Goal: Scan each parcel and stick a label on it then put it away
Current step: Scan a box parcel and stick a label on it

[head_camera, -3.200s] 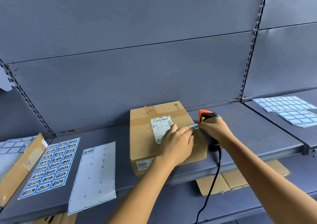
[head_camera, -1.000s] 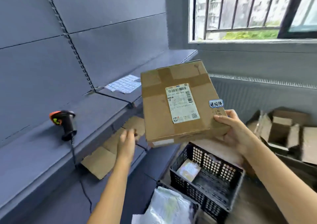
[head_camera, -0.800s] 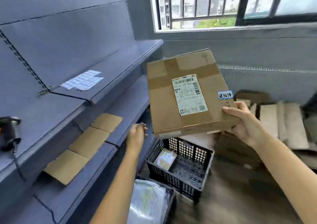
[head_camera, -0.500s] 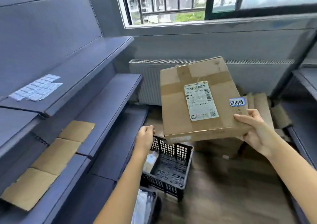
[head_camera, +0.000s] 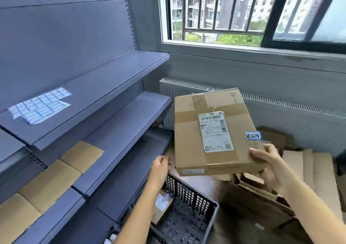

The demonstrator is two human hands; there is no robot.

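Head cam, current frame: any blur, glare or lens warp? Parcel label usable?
Head view: parcel and its blue-edged sticker are fairly sharp, shipping label barcode clear but small print soft. Head view: flattened cardboard and black crate below are motion-smeared. Head view: window pane at top right is washed out by daylight. Head view: shelf upright leans, wide-angle distortion.

Grey-blue metal shelves (head_camera: 119,86) were seen across the left half of the frame, stepped in tiers and backed by plain panels (head_camera: 65,28) of the same colour. A window (head_camera: 252,11) was set in the upper right, crossed by dark vertical bars (head_camera: 235,4). Apartment blocks (head_camera: 225,0) and green bushes (head_camera: 237,38) were visible through it, and daylight was admitted. Beneath the sill a grey wall (head_camera: 243,69) was shown, with a ribbed radiator (head_camera: 292,112) mounted low on it. A brownish floor (head_camera: 236,228) was glimpsed at the lower right, blurred.
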